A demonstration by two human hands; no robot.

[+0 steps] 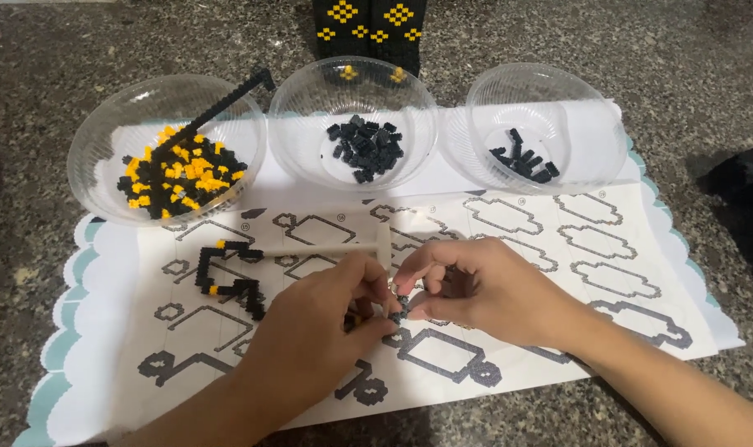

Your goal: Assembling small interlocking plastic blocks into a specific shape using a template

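Both the left hand (331, 319) and right hand (476, 290) pinch a tiny black brick piece (399, 308), likely light, rigid and easily dropped, best gripped by its sides.

Three clear plastic bowls in row at far side. Left bowl (95, 141) holds black and yellow bricks (178, 174), long black strip leaning on rim. Middle bowl (302, 99) holds black bricks (365, 149). Right bowl (575, 108) holds few black bricks (525, 160). Paper sheet with shape outlines (608, 273) lies on white mat with blue wavy edge (70, 273). Black and yellow built piece (227, 277) lies on sheet, left. White stick (327, 247) near middle. Black and yellow tower (368, 29) far back. Speckled stone counter (691, 74) under all.
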